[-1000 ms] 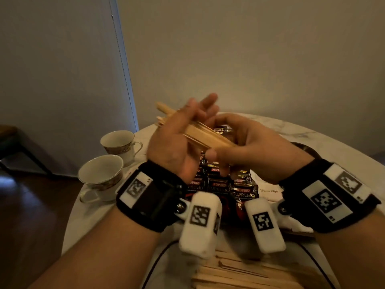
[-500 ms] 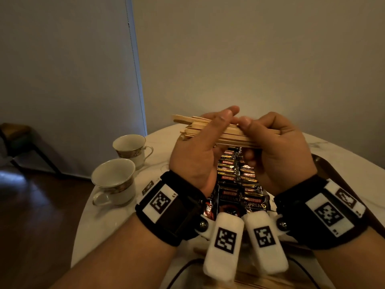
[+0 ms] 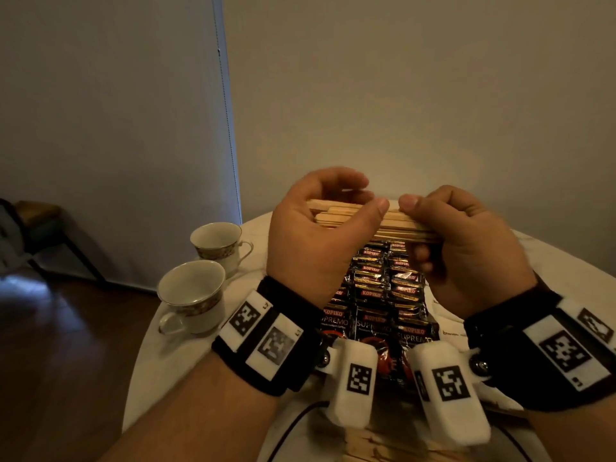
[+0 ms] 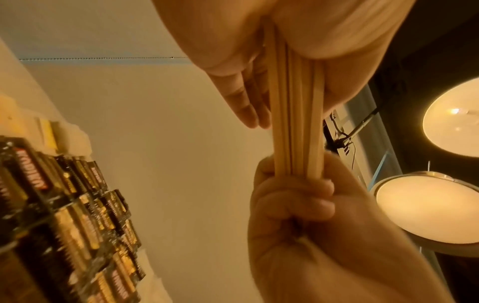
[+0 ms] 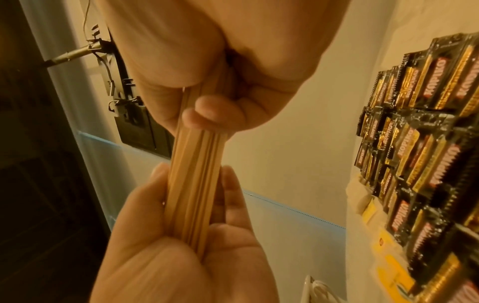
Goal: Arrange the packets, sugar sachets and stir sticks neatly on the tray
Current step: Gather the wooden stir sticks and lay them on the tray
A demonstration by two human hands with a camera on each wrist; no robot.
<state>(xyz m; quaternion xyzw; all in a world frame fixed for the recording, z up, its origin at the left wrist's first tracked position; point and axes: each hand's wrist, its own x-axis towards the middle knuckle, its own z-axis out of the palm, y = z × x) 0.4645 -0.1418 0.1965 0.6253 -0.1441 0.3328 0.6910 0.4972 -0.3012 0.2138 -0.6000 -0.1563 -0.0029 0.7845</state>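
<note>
Above the table (image 3: 186, 358), both hands hold one bunch of stir sticks (image 3: 353, 217).
Left hand (image 3: 313, 241) and right hand (image 3: 466, 248) curl round them — only the right wrist view shows yellow sachets (image 5: 388, 272) beside black packets (image 3: 376, 295) reading KOPIKO SUPREMO.

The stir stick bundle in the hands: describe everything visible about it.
The stir stick bundle is a stack of thin, flat, pale wooden sticks, lying roughly level and crosswise above the coffee packets. The left hand grips one end, fingers curled round it; the right hand grips the other. The stick ends look slightly uneven.
</note>
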